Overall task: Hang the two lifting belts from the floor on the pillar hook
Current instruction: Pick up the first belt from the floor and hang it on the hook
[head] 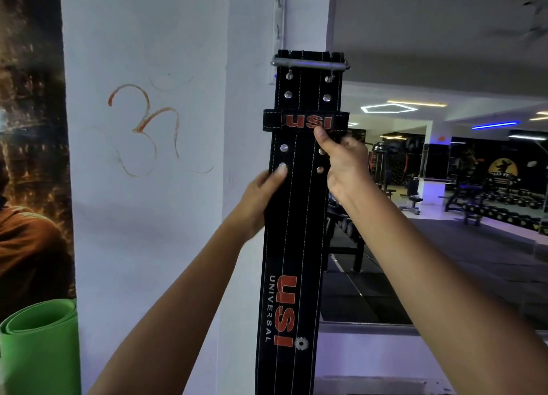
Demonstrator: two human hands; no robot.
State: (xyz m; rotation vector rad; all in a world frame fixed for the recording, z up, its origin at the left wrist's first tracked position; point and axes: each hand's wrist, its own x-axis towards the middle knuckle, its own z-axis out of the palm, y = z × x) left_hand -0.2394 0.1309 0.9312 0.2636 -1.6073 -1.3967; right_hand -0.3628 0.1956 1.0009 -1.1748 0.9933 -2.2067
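Note:
A black lifting belt (296, 216) with red "USI" lettering hangs upright in front of the white pillar (148, 187), its metal buckle (310, 64) at the top. My left hand (261, 199) grips the belt's left edge below the loop. My right hand (344, 163) pinches the right edge just under the red-labelled keeper loop (307, 121). The buckle sits at the pillar's corner, near a white strip running up the corner. No hook shows; whether the buckle hangs on one I cannot tell. A second belt is not visible.
A rolled green mat (38, 344) stands at the lower left beside a dark poster (29, 157). To the right the gym opens out with benches, dumbbell racks (504, 205) and machines behind a low ledge (385, 329).

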